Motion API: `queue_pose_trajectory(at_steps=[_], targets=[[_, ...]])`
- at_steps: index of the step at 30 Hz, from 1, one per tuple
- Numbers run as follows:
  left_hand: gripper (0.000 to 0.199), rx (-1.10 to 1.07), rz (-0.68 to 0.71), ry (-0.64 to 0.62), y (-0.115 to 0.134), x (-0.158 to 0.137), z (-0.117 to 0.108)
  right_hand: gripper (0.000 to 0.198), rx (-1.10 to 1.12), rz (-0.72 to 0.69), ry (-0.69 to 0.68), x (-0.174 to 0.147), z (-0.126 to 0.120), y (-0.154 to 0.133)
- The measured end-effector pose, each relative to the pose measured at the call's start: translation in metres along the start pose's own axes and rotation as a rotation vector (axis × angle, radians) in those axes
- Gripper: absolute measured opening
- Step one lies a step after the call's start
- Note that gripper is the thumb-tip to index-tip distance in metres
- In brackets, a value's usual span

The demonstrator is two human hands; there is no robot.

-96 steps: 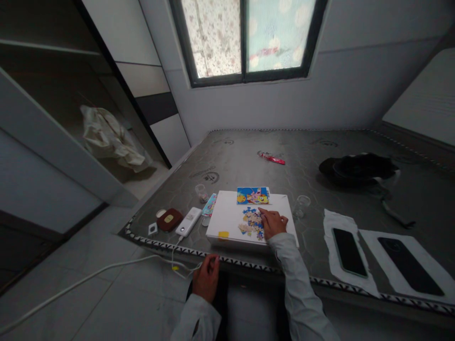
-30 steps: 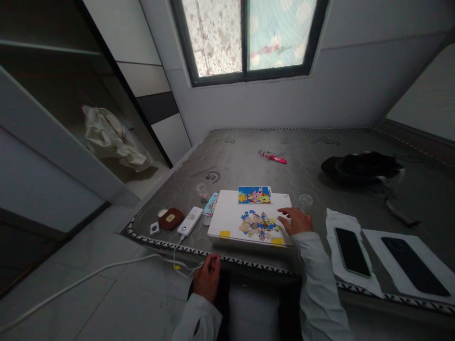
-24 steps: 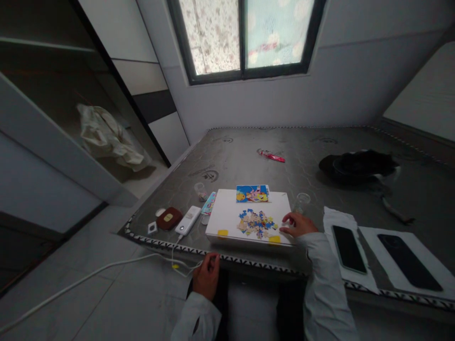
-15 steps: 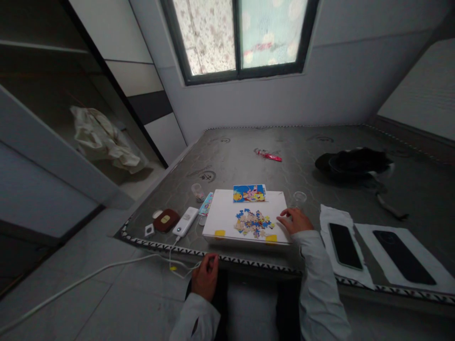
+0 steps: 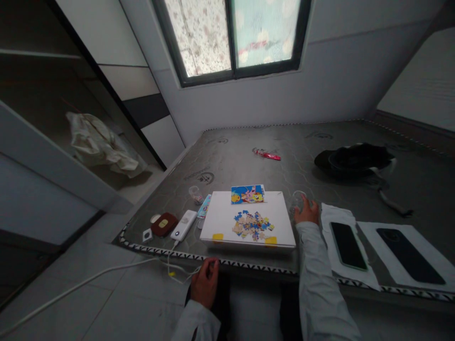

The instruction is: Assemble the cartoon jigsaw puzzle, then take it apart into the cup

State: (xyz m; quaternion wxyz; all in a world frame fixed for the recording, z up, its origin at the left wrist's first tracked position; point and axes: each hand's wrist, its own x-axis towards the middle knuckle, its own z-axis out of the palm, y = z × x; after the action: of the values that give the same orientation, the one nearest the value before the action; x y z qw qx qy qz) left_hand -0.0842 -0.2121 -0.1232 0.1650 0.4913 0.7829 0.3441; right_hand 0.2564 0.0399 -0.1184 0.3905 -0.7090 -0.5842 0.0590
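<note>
My right hand is at a clear plastic cup just right of the white box, its fingers closed about the near right side of the cup. Below the bed's front edge, above my lap, my left hand is loosely curled with nothing visible in it. Several loose jigsaw pieces lie in a heap on the white box. A cartoon picture card lies behind them, at the box's far edge. Yellow tape marks the box's near edge.
Left of the box are a small clear container, a white power bank with a cable and a brown case. To the right lie a phone, a dark phone case and a black cap. A red packet lies farther back.
My right hand has moved from the box's right edge, outward and slightly up, to the clear plastic cup. The left hand stays near the same place. The view has shifted slightly.
</note>
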Motion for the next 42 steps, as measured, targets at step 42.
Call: queue_pose_trajectory(at_steps=[42], targets=[[0.056, -0.353, 0.236, 0.208, 0.084, 0.088, -0.037, 0.04, 0.013, -0.413, -0.495, -0.058, -0.056, -0.132]])
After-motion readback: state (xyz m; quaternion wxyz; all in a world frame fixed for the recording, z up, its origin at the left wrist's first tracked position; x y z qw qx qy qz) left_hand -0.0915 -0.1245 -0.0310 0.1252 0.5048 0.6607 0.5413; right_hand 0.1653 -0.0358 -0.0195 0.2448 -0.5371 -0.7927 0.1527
